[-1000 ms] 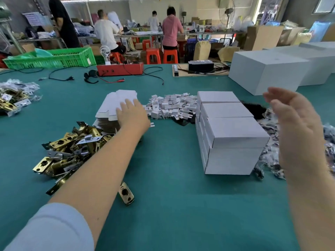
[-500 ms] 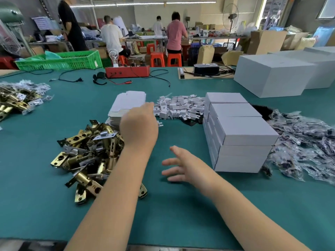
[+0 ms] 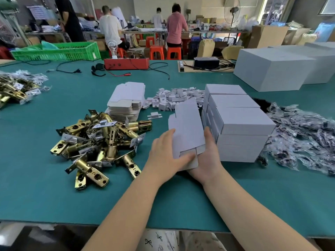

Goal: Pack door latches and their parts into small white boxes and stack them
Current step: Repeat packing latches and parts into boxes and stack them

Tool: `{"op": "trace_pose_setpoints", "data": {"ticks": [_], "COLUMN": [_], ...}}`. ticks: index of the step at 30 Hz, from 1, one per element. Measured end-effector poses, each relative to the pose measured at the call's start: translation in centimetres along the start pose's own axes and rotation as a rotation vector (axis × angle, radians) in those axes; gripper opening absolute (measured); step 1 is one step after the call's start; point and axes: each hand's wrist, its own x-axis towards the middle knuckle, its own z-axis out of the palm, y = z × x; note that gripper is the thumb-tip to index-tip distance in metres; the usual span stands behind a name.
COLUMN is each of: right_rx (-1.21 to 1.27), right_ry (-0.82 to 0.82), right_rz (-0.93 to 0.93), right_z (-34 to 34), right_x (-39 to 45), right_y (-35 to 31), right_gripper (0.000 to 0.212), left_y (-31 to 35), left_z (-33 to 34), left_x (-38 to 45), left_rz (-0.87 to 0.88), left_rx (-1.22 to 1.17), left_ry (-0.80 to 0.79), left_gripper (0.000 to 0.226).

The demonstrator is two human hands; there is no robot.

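Both the left hand point(image 3: 165, 153) and right hand point(image 3: 208, 156) grip a flat box blank point(image 3: 186, 127) just left of the stacked white boxes point(image 3: 239, 127) on the counter point(image 3: 126, 201).

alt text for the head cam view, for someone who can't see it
Both hands, left hand and right hand, hold a flat white box blank over a green table, between a pile of brass latches and stacked white boxes.

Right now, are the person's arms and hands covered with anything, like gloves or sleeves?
No gloves. The left hand and right hand are bare, and no rings or watch show. Both forearms are uncovered all the way to the bottom edge of the picture, so no sleeve shows. The fingers look short and plain.
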Motion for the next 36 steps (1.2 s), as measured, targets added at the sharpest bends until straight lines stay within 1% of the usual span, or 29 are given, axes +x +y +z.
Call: {"op": "trace_pose_setpoints", "data": {"ticks": [1, 2, 3, 6, 8, 10, 15, 18, 20, 23, 24, 26, 28, 30, 34, 36], "right_rx": [-0.007, -0.012, -0.019, -0.056, -0.079, -0.085, -0.087, -0.168, -0.235, -0.264, -0.272, -0.270, -0.294, -0.368, -0.427, -0.377], "right_ry": [0.001, 0.003, 0.003, -0.008, -0.019, -0.024, -0.026, -0.050, -0.057, -0.052, -0.050, -0.055, -0.057, -0.062, -0.078, -0.089], "right_rz": [0.003, 0.006, 0.006, 0.033, 0.045, 0.052, 0.017, 0.044, 0.081, 0.109, 0.104, 0.096, 0.097, 0.092, 0.095, 0.114], "right_z": [0.0, 0.0, -0.1, -0.1, -0.2, -0.5, -0.7, -0.7, -0.5, -0.1, 0.0, 0.2, 0.2, 0.2, 0.2, 0.2], "right_x": [-0.1, -0.2, -0.2, -0.4, -0.5, -0.6, -0.8, -1.2, -1.4, -1.3, -1.3, -1.4, -1.6, -1.9, -2.0, -2.0], "right_y": [0.1, 0.1, 0.0, -0.2, -0.2, -0.2, -0.3, -0.5, -0.4, -0.4, -0.5, -0.5, -0.5, -0.4, -0.6, -0.8], "right_gripper": [0.069, 0.072, 0.072, 0.072, 0.074, 0.075, 0.057, 0.051, 0.054, 0.076, 0.080, 0.077, 0.069, 0.061, 0.058, 0.059], "left_y": [-0.2, -0.4, -0.6, -0.7, -0.8, -0.9, -0.9, -0.8, -0.8, -0.5, -0.5, -0.5, -0.3, 0.1, 0.2, -0.1], "left_z": [0.0, 0.1, 0.4, 0.1, -0.3, -0.6, -0.6, -0.7, -0.6, -0.5, -0.5, -0.5, -0.3, 0.0, -0.2, -0.6], "left_x": [0.1, 0.2, 0.2, 0.3, 0.1, 0.0, -0.1, 0.0, 0.0, 0.0, 0.1, 0.0, -0.1, -0.2, 0.2, 0.2], "left_rz": [-0.032, -0.046, -0.056, -0.100, -0.097, -0.086, -0.059, -0.060, -0.052, -0.069, -0.066, -0.035, -0.010, 0.015, 0.037, 0.021], "left_rx": [-0.019, -0.051, -0.094, -0.178, -0.192, -0.207, -0.263, -0.257, -0.251, -0.216, -0.166, -0.010, 0.059, -0.014, -0.143, -0.101], "left_ry": [-0.064, -0.108, -0.123, -0.034, 0.036, 0.072, 0.000, -0.010, -0.024, 0.002, 0.018, 0.044, 0.055, 0.015, -0.070, -0.064], "left_gripper": [0.091, 0.093, 0.090, 0.075, 0.073, 0.074, 0.096, 0.106, 0.107, 0.101, 0.097, 0.092, 0.098, 0.101, 0.082, 0.078]}}
